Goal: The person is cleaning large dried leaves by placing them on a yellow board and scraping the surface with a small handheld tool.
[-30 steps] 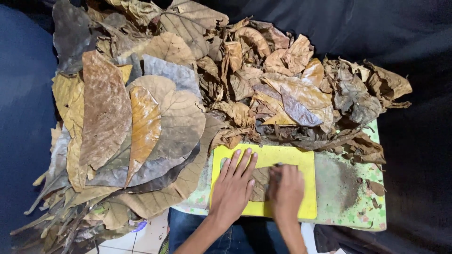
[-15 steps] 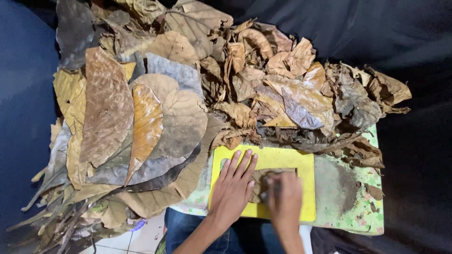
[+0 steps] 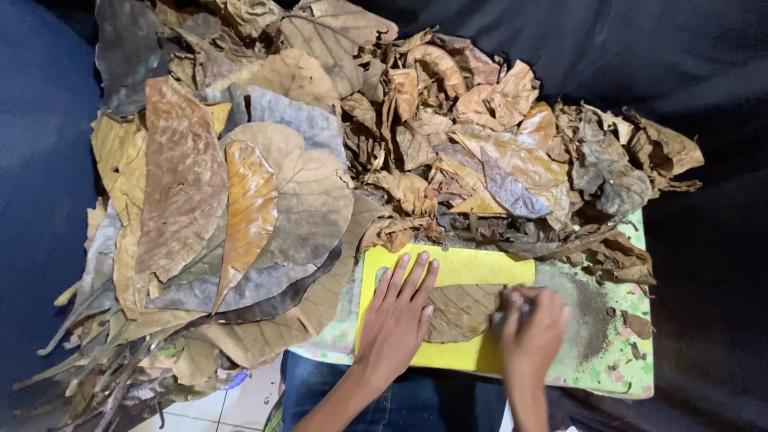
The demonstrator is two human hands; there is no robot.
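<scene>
On the yellow board (image 3: 468, 268), a brown leaf (image 3: 464, 310) lies under the left hand (image 3: 398, 320).

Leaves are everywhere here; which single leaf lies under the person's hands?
The brown leaf lying flat on the yellow board, pinned by the left hand; all others lie off the board.

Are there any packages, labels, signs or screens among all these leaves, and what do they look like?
None in view: no package, label, sign or screen.
Only a yellow rectangular board on a green flower-patterned table, piles of dry brown leaves, and one leaf under the left hand, with the blurred right hand at its edge.
</scene>
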